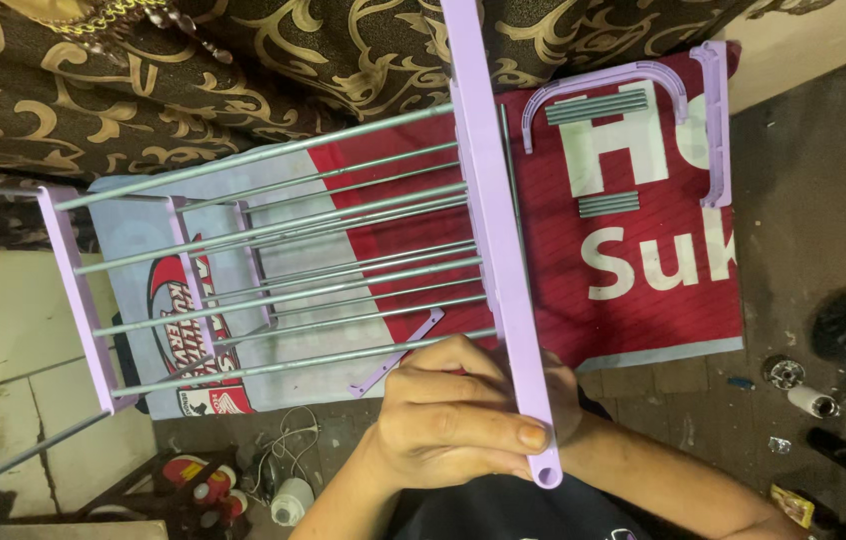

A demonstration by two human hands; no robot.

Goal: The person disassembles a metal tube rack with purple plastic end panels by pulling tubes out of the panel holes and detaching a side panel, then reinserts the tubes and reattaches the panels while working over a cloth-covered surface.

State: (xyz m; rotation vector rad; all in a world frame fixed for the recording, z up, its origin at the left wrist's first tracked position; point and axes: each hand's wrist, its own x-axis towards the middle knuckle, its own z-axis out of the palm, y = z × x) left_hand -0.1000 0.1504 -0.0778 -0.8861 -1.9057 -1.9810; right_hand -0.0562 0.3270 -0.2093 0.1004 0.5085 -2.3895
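Two hands at six o'clock: left hand (pixel 448 420) clamped on lilac rail (pixel 499 240), right hand (pixel 565 395) hidden behind, grip untellable. Steel rods (pixel 283 300) could pop from sockets if rail twists.

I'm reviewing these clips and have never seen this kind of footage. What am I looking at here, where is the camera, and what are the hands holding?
The single picture comes from a camera on a person's head, looking down. There is no machine. The left hand grips a lilac plastic bar, and the right hand is mostly hidden behind that bar. Grey metal rods run from it to another lilac bar, like a rack. Below lies a red and grey printed sheet on the floor, with spare lilac parts and short loose rods.
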